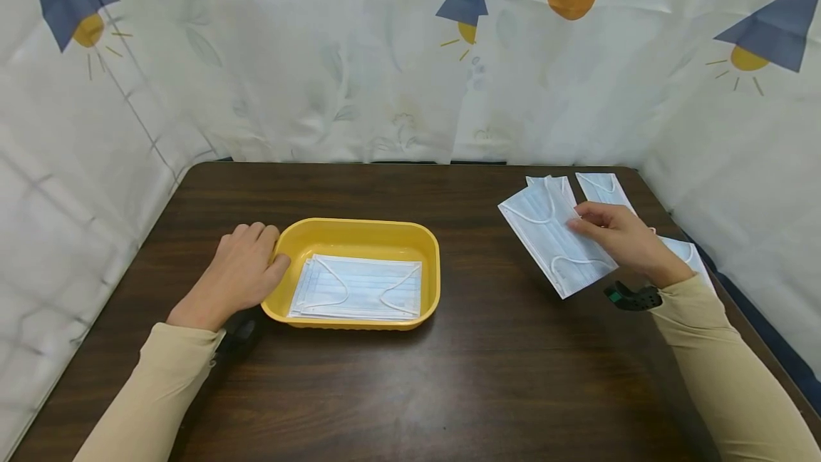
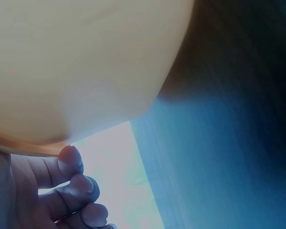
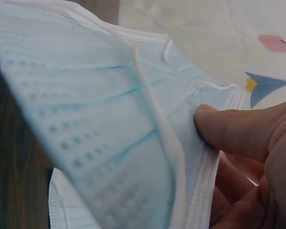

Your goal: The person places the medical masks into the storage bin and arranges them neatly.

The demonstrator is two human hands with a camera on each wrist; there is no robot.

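My left hand [image 1: 239,271] grips the left rim of a yellow plastic basin [image 1: 359,227], its thumb over the rim. In the left wrist view, the fingers of that hand [image 2: 62,191] curl at the pale-looking basin's edge [image 2: 86,67]. Inside the basin lies a neat stack of light blue face masks [image 1: 362,287] with white ear loops. To the right, my right hand [image 1: 612,234] pinches a face mask [image 1: 558,234] above the table, thumb on its blue face. The right wrist view shows this mask [image 3: 100,105] up close, tilted, with the thumb of the right hand [image 3: 243,162] pressing it.
More masks lie at the table's right side: one [image 1: 603,187] at the back corner, another [image 1: 689,255] behind the right wrist, and one [image 1: 564,187] partly under the held mask. The dark wooden table [image 1: 410,391] is enclosed by a white patterned curtain [image 1: 385,77].
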